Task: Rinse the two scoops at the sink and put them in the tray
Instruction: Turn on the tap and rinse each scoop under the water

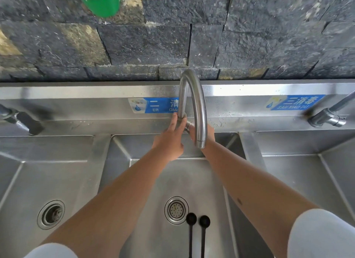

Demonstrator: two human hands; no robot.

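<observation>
2 black scoops (197, 232) lie side by side in the middle basin (153, 181), beside the drain (176, 210), awaiting water. Left hand (171, 140) grips the faucet (194, 108) base, presumably opening it. Right hand (208, 133) mostly hidden behind the spout; grip cannot be told.

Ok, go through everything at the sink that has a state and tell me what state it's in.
Faucet: no water visible from the spout.
Left hand: closed around the faucet's base.
Right hand: mostly hidden behind the spout, grip unclear.
Two scoops: lying side by side in the middle basin, untouched, bowls beside the drain.
Left drain: open, strainer in place.
</observation>
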